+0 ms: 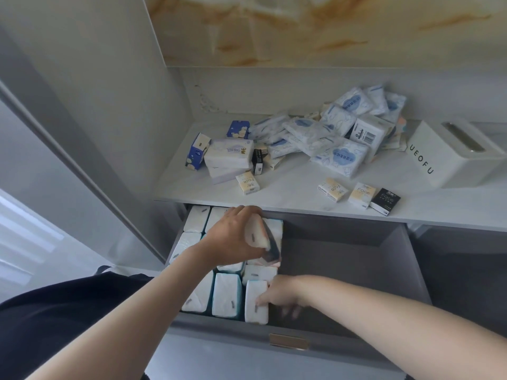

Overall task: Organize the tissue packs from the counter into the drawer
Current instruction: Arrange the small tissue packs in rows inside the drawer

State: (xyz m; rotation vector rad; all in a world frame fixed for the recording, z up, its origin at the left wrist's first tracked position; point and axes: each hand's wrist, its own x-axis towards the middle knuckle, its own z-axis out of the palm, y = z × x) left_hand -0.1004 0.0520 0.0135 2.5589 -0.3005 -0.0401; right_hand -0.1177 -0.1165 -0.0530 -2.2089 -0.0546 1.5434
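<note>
While the drawer (356, 264) stands pulled out under the counter (288, 187), I can see the job is only partly done. White tissue packs (226, 294) stand in neat rows on the drawer's left side, and its right side is bare and grey. The left hand (233, 237) grips one more pack (256, 237) from above, tilted, just over the rows. The right hand (279, 294) touches the front pack (255, 311) next to the bare side, thumb on top; I cannot tell if it grips or only pushes. I think a lot is left: a big heap of packs (329, 133) lies on the counter, with small packs (359, 194) near its front edge. A white tissue box (452, 154) sits to the right of the heap. The counter is white and smooth, set in a nook with pale sides and a stone-look back wall (301, 28) with orange streaks
</note>
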